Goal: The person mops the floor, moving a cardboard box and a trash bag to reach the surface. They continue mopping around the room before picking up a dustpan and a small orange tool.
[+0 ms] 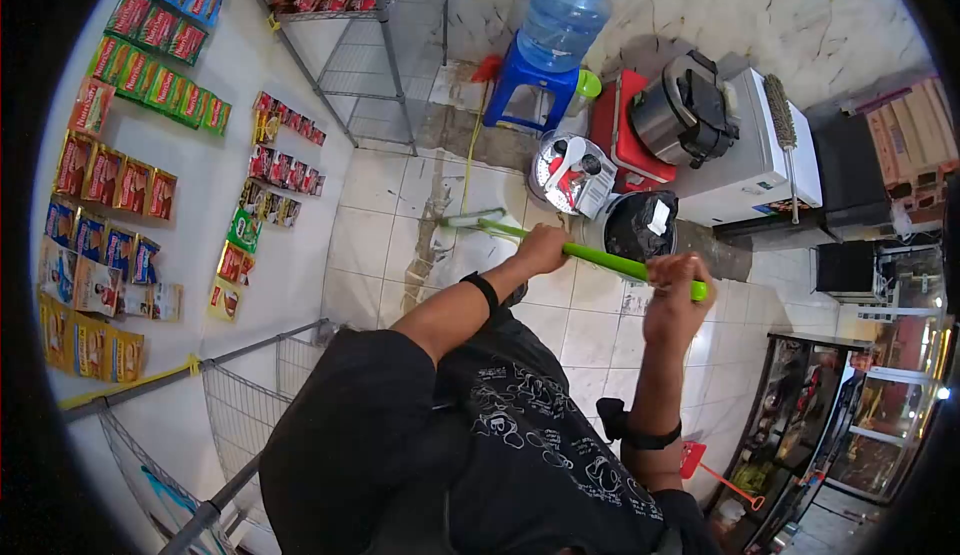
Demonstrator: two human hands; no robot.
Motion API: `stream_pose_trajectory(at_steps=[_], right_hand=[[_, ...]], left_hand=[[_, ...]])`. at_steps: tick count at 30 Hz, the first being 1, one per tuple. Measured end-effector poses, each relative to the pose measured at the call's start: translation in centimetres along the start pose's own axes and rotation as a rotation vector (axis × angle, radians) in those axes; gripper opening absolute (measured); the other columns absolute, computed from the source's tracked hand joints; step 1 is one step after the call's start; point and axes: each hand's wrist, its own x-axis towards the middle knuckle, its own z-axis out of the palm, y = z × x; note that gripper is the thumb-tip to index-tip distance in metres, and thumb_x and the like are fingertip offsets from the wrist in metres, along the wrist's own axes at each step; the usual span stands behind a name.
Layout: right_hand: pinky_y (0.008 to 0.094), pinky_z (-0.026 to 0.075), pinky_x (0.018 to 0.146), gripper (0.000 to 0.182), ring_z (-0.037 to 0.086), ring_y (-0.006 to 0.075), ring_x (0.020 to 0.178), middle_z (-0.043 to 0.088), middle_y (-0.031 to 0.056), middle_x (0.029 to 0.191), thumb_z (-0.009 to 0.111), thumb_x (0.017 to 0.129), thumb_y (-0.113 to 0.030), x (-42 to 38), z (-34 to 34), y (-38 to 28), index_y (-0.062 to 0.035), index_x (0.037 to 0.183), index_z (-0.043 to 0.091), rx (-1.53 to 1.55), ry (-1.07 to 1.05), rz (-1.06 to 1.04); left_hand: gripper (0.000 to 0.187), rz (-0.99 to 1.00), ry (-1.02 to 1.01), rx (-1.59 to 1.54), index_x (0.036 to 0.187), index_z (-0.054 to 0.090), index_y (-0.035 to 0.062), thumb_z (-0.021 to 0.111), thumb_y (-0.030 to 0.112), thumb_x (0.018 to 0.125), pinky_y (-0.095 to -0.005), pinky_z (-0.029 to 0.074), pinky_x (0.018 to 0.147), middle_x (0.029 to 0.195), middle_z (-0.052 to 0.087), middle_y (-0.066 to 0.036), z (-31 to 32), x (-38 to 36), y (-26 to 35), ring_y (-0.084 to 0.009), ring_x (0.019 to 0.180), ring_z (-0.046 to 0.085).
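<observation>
A broom with a bright green handle slants across the floor in front of me. My left hand is wrapped round the middle of its handle. My right hand grips the top end, with the green tip poking out below the fingers. The pale broom head lies low over the white floor tiles, left of centre. Close beyond the handle stand a black-lined bin and a round tub holding white and red items.
A blue stool carries a water jug. Right of it are a red cooler box, a large steel cooker and a white cabinet. Wire racks and hanging sachets line the left; a glass display case stands right.
</observation>
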Motion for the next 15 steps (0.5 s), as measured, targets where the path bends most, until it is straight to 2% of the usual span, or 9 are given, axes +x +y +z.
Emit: stream_pose_trajectory(at_steps=[1, 2, 3, 5, 6, 9, 11, 13, 15], right_hand=[[0.0272, 0.039, 0.058, 0.035, 0.044, 0.0132, 0.056, 0.050, 0.0078, 0.061, 0.047, 0.097, -0.020, 0.2, 0.3, -1.6, -0.0003, 0.067, 0.047, 0.023, 0.078, 0.007], [0.0292, 0.039, 0.059, 0.035, 0.043, 0.0141, 0.055, 0.047, 0.0069, 0.059, 0.047, 0.097, -0.019, 0.5, 0.4, -3.0, -0.0011, 0.066, 0.045, 0.081, 0.049, -0.045], [0.0311, 0.039, 0.060, 0.035, 0.042, 0.0149, 0.055, 0.044, 0.0060, 0.058, 0.046, 0.096, -0.017, 0.4, 0.3, -4.0, -0.0018, 0.065, 0.043, 0.136, 0.022, -0.089], [0.0325, 0.039, 0.060, 0.035, 0.040, 0.0152, 0.054, 0.044, 0.0058, 0.058, 0.046, 0.096, -0.017, -0.1, 0.5, -4.5, -0.0021, 0.065, 0.042, 0.147, -0.007, -0.127], [0.0340, 0.039, 0.060, 0.035, 0.039, 0.0154, 0.054, 0.043, 0.0056, 0.058, 0.046, 0.096, -0.016, -0.2, 0.7, -4.6, -0.0025, 0.065, 0.042, 0.162, -0.038, -0.181], [0.0339, 0.040, 0.061, 0.032, 0.042, 0.0159, 0.056, 0.046, 0.0068, 0.061, 0.047, 0.095, -0.014, -0.8, 1.4, -0.2, -0.0012, 0.066, 0.044, 0.133, -0.145, -0.212], [0.0335, 0.041, 0.062, 0.028, 0.045, 0.0160, 0.058, 0.050, 0.0084, 0.064, 0.050, 0.094, -0.013, -1.8, 2.5, 3.2, 0.0014, 0.070, 0.048, 0.145, -0.182, -0.195], [0.0343, 0.045, 0.070, 0.027, 0.050, 0.0163, 0.065, 0.054, 0.0094, 0.068, 0.052, 0.093, -0.014, -3.0, 2.7, 5.6, 0.0028, 0.072, 0.051, -0.010, -0.224, -0.039], [0.0337, 0.046, 0.080, 0.028, 0.052, 0.0156, 0.069, 0.056, 0.0088, 0.071, 0.053, 0.093, -0.015, -3.9, 3.2, 7.7, 0.0027, 0.072, 0.052, -0.076, -0.359, 0.007]], left_hand=[[0.014, 0.035, -0.051, 0.060, 0.082, 0.061, 0.0085, 0.068, 0.014, 0.071, -0.0440, 0.047, 0.071, 0.082, 0.062, -0.013, -0.5, -0.2, 1.0, -0.0357, 0.082, 0.057], [0.008, 0.011, -0.042, -0.012, 0.077, 0.062, 0.0093, 0.065, 0.012, 0.070, -0.0453, 0.047, 0.070, 0.079, 0.062, -0.012, -3.3, -0.9, 4.4, -0.0361, 0.080, 0.057], [0.008, 0.005, -0.047, -0.016, 0.077, 0.062, 0.0093, 0.065, 0.012, 0.070, -0.0453, 0.047, 0.070, 0.079, 0.062, -0.012, -3.6, -1.1, 4.9, -0.0361, 0.080, 0.057], [0.007, 0.078, 0.132, 0.002, 0.076, 0.061, 0.0089, 0.064, 0.013, 0.070, -0.0467, 0.046, 0.069, 0.076, 0.061, -0.013, -3.7, -1.2, 5.0, -0.0365, 0.078, 0.056], [0.008, 0.085, 0.132, -0.022, 0.077, 0.062, 0.0097, 0.065, 0.013, 0.071, -0.0467, 0.046, 0.068, 0.078, 0.062, -0.013, -3.2, -0.5, 3.4, -0.0370, 0.078, 0.056], [0.010, -0.165, 0.135, -0.069, 0.081, 0.064, 0.0099, 0.065, 0.012, 0.071, -0.0442, 0.046, 0.069, 0.081, 0.062, -0.014, -6.6, -0.1, 2.4, -0.0356, 0.082, 0.058], [0.009, -0.075, 0.259, -0.113, 0.081, 0.063, 0.0079, 0.065, 0.014, 0.074, -0.0435, 0.046, 0.070, 0.083, 0.061, -0.016, -6.5, -0.6, -1.6, -0.0361, 0.082, 0.058], [0.009, -0.177, 0.322, -0.050, 0.080, 0.063, 0.0061, 0.065, 0.014, 0.076, -0.0432, 0.046, 0.070, 0.083, 0.061, -0.017, -6.1, -1.4, -4.9, -0.0368, 0.081, 0.058], [0.010, -0.250, 0.224, 0.092, 0.079, 0.063, 0.0051, 0.065, 0.014, 0.077, -0.0433, 0.046, 0.070, 0.082, 0.060, -0.018, -6.2, -3.2, -7.7, -0.0373, 0.081, 0.058]])
